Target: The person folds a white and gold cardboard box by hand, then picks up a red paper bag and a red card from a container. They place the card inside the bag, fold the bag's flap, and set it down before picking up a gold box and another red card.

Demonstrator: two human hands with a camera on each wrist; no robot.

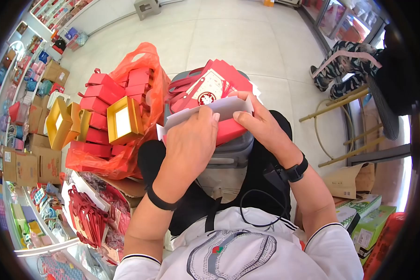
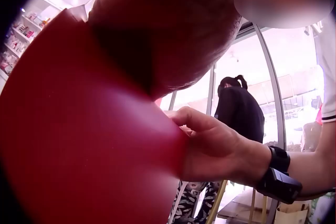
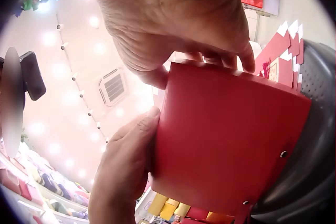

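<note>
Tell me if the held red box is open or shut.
Open: in the head view, the red box gapes, showing its pale inside.

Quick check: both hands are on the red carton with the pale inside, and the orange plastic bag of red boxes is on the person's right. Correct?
Not quite: the orange plastic bag of red boxes is on the person's left, as the head view shows. The rest holds: left hand and right hand are on the red carton.

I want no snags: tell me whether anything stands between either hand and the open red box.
Nothing visible does: the left hand and right hand both hold the red box directly, and the stack of red pieces lies beyond it.
</note>
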